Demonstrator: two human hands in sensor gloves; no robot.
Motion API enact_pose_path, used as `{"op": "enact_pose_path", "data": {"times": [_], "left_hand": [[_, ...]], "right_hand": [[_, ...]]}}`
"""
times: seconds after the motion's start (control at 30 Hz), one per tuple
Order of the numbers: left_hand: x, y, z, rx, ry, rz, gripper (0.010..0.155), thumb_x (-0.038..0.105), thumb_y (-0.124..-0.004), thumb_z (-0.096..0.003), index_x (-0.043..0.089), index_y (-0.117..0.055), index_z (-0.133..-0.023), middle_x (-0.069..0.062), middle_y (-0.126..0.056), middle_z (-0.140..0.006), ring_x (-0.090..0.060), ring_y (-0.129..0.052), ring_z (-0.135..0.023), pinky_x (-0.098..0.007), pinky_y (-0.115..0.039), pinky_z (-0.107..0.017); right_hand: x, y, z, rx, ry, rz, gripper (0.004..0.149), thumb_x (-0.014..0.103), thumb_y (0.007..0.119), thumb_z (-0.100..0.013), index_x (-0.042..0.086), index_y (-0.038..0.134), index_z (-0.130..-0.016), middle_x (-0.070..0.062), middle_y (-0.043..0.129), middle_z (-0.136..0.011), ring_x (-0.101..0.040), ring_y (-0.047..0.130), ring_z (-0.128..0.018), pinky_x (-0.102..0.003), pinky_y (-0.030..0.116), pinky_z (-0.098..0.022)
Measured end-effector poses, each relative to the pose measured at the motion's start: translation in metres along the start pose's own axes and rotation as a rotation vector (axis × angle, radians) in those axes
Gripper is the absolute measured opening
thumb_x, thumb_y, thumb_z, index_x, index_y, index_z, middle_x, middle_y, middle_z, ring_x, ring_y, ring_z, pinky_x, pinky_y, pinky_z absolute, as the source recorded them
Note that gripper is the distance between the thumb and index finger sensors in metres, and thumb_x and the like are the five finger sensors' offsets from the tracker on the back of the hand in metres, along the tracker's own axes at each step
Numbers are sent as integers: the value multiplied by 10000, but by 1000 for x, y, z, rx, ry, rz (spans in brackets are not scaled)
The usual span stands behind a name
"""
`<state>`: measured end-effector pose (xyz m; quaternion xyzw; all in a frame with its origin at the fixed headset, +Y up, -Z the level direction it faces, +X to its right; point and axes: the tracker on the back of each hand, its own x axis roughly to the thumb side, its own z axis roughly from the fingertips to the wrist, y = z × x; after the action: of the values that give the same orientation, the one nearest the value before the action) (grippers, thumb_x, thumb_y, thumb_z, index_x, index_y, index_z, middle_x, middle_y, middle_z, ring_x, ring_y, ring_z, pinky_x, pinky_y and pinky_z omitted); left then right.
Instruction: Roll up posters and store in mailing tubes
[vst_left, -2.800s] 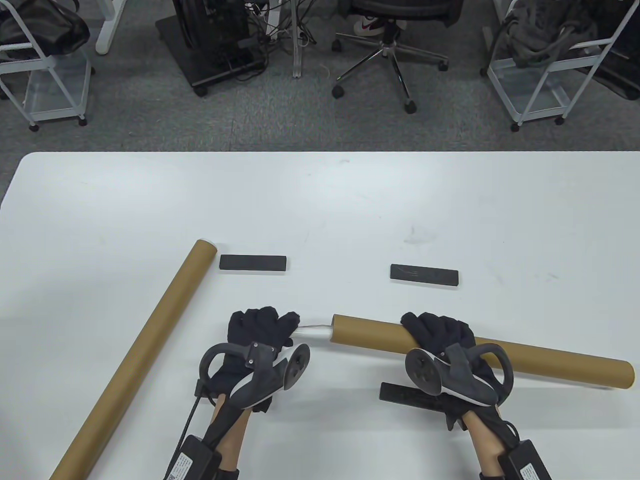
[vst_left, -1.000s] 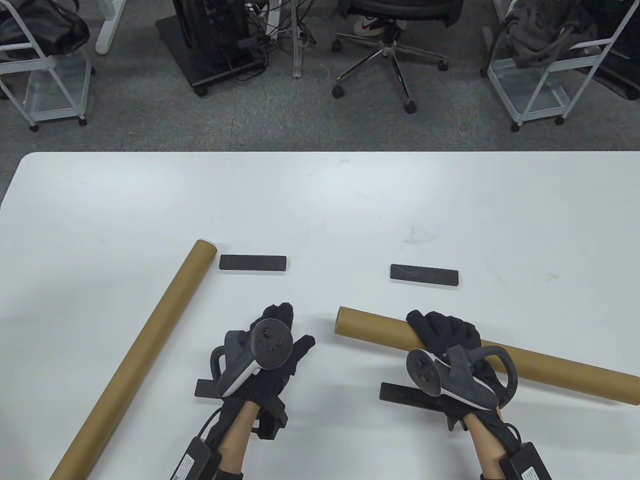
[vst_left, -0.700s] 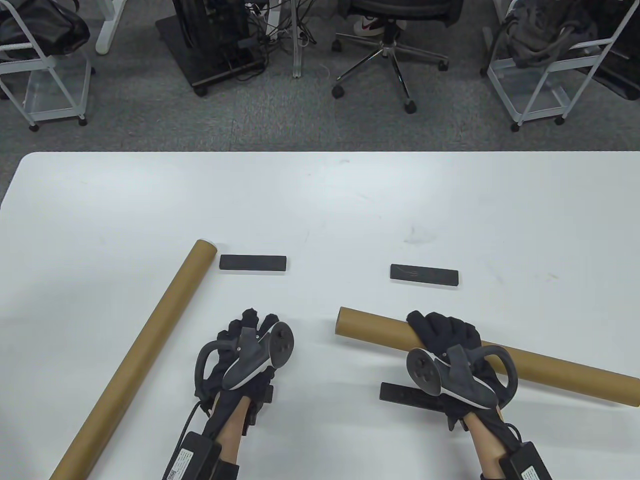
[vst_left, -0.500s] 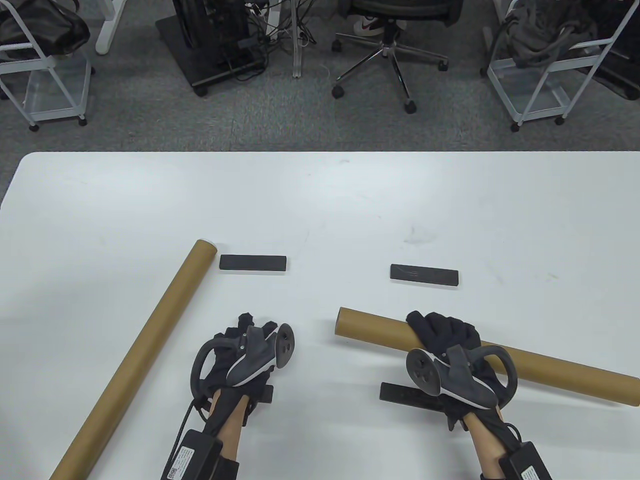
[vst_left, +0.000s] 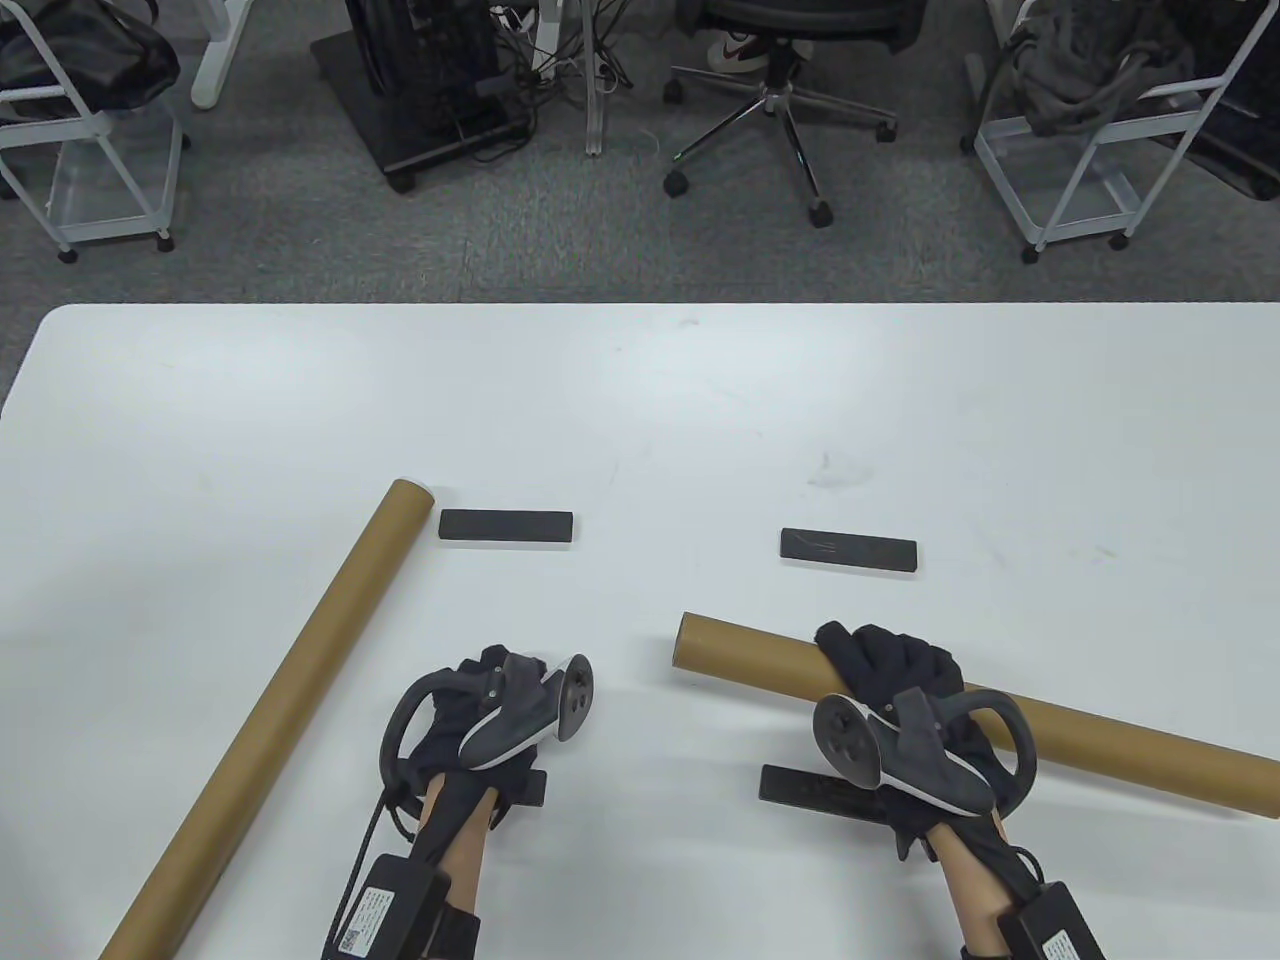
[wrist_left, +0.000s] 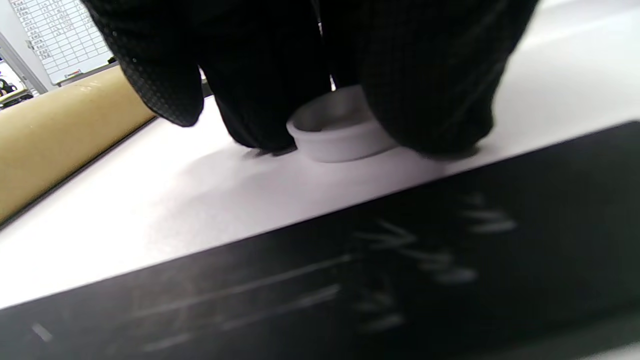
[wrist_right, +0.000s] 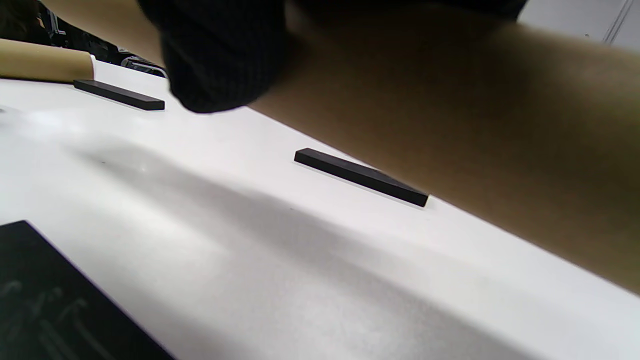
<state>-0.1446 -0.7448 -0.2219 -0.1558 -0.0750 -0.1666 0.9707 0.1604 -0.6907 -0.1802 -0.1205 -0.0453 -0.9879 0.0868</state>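
My right hand (vst_left: 890, 680) grips a brown mailing tube (vst_left: 1100, 735) near its left third; the tube's open end (vst_left: 686, 641) points left. In the right wrist view the tube (wrist_right: 450, 110) fills the top with a gloved finger (wrist_right: 220, 60) wrapped on it. No poster shows outside it. My left hand (vst_left: 480, 700) is down on the table left of that open end. In the left wrist view its fingers (wrist_left: 430, 90) pinch a small white end cap (wrist_left: 340, 130) that sits on the table. A second brown tube (vst_left: 270, 720) lies diagonally at the left.
Two black bars (vst_left: 506, 526) (vst_left: 848, 550) lie beyond the hands. A third black bar (vst_left: 810, 790) lies under my right wrist, and another bar (wrist_left: 350, 270) lies just below my left hand. Chairs and carts stand beyond the table's far edge (vst_left: 640, 305).
2.8 s ago a white poster end stuck out of the tube at my left fingers; it no longer shows. My left hand drew back left and came down over the cap. The right hand barely moved.
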Motion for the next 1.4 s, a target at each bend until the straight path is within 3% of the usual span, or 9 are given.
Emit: {"op": "enact_pose_path", "data": {"times": [0.13, 0.23, 0.33, 0.5, 0.57, 0.87, 1.23, 1.4], "left_hand": [[-6, 6, 2, 36, -11, 78, 675, 462, -851, -446, 328, -648, -1076, -47, -749, -1131, -263, -918, -932, -532, -753, -766], [-20, 17, 8, 154, -31, 339, 671, 463, -835, -453, 320, -643, -1079, -53, -744, -1132, -266, -917, -929, -532, -755, -761], [-35, 22, 13, 224, -66, 732, 668, 449, -829, -465, 303, -635, -1088, -79, -735, -1134, -290, -906, -929, -548, -740, -757], [-53, 18, 14, 214, -118, 1234, 658, 443, -814, -489, 280, -628, -1100, -93, -721, -1140, -306, -895, -930, -551, -732, -754], [-54, 14, 13, 185, -110, 1344, 656, 434, -811, -499, 268, -625, -1106, -99, -714, -1144, -315, -884, -937, -555, -719, -757], [-28, 15, 5, 132, -160, 1375, 643, 427, -796, -508, 269, -622, -1107, -86, -715, -1146, -303, -887, -945, -536, -724, -761], [4, 23, 8, 180, -174, 1394, 607, 432, -803, -486, 348, -655, -1069, 3, -747, -1133, -223, -909, -952, -448, -754, -766], [7, 29, 14, 274, -168, 1248, 588, 445, -794, -465, 367, -694, -1040, 26, -807, -1097, -178, -959, -917, -401, -792, -750]], "right_hand": [[0, 0, 0, -4, 6, 5, 792, 295, 759, -468, 169, 330, -1121, -175, 557, -1137, -495, 690, -971, -682, 598, -706], [-1, -1, 0, -5, 8, 3, 787, 292, 759, -469, 170, 334, -1120, -176, 558, -1137, -497, 689, -971, -684, 595, -705], [0, 0, 0, -1, 7, 5, 790, 293, 760, -469, 171, 331, -1121, -175, 559, -1137, -496, 689, -972, -683, 595, -706], [0, 0, 0, -2, 7, 9, 788, 293, 759, -469, 171, 333, -1120, -173, 558, -1137, -495, 689, -972, -683, 595, -706], [0, 0, 0, 1, 6, 9, 790, 295, 760, -467, 173, 333, -1120, -170, 558, -1137, -494, 690, -972, -682, 594, -707], [9, -2, 0, -4, -25, 18, 792, 299, 759, -467, 173, 331, -1121, -168, 561, -1137, -490, 695, -971, -678, 601, -705], [16, -3, 1, -10, -63, 21, 790, 302, 759, -467, 174, 334, -1119, -167, 564, -1135, -486, 700, -970, -674, 607, -705], [16, -3, 2, -17, -61, 13, 788, 301, 759, -467, 173, 336, -1119, -168, 569, -1133, -488, 702, -968, -673, 608, -703]]}}
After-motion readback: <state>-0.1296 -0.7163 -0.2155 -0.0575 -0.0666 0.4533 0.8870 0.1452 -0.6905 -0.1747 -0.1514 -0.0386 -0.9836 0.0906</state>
